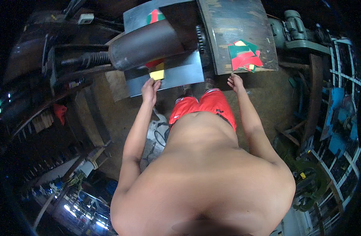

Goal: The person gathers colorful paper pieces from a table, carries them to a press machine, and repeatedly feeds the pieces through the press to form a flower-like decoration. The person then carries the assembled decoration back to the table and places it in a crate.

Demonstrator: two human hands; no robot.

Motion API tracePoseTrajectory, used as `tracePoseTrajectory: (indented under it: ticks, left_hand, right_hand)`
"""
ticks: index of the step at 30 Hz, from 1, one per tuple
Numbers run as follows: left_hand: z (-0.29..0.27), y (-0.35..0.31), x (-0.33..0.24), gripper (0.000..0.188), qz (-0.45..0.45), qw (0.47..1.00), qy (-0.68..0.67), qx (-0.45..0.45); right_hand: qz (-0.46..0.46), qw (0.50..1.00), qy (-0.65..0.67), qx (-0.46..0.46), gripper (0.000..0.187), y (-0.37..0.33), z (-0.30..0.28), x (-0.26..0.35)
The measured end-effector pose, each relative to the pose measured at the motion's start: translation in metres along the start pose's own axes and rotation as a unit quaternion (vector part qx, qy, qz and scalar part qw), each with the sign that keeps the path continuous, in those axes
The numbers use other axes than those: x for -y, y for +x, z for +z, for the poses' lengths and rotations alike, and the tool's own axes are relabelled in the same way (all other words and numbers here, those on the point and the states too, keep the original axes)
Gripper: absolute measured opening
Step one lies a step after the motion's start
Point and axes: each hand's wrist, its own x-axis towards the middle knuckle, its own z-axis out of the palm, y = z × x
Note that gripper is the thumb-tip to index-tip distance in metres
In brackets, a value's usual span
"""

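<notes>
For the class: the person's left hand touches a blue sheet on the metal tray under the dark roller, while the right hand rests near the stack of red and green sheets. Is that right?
Not quite. In the head view the sheet at the left hand is yellow, not blue. The rest stands: it lies on the metal tray under the dark roller, and the right hand is near the stack of red and green sheets.

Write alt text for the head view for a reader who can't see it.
A person's left hand touches a yellow sheet piece on a grey metal feed tray beneath a dark steel roller. The right hand rests at the edge of a worn wooden table holding a pile of red, green and yellow offcuts.
</notes>
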Motion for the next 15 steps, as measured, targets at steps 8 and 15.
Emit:
tracePoseTrajectory:
  ticks: [8,15]
  left_hand:
    - [0.069,-0.101,0.018,0.035,-0.174,0.967,0.184,-0.028]
    - [0.160,-0.140,0.016,0.036,-0.124,0.966,0.226,-0.031]
  right_hand:
    - [-0.031,0.923,-0.123,-0.364,0.111,0.133,0.000,0.084]
    - [0.021,0.889,-0.186,-0.418,0.103,0.141,-0.009,0.140]
